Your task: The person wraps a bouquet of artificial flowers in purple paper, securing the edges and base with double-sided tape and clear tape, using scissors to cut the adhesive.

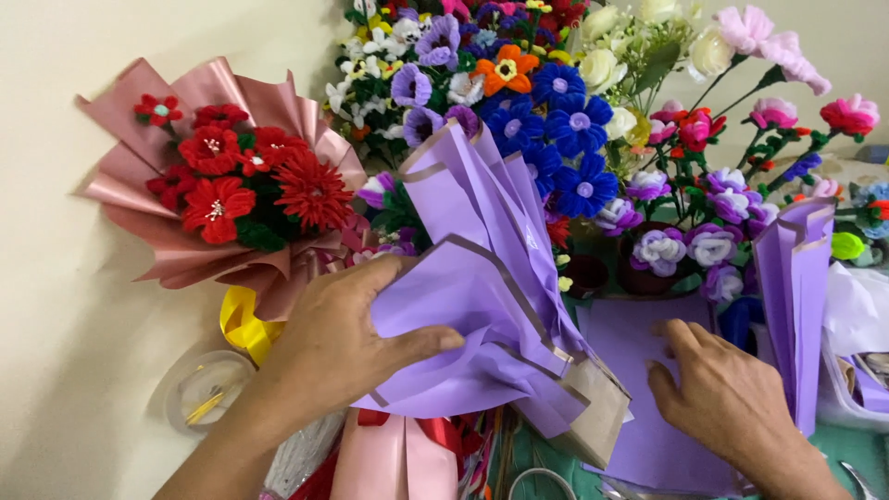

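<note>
Left hand around purple wrapping paper

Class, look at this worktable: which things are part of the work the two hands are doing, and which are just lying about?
In hand:
- folded purple wrapping paper, gripped by the left hand
- flat purple sheet, pressed by the right hand

Lying about:
- red bouquet in pink wrap
- blue flowers
- yellow ribbon
- clear round tub

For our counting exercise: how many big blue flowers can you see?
4, clustered at top centre: upper left, upper right, middle left, lowest. The purple wrapping paper may hide more.
</note>
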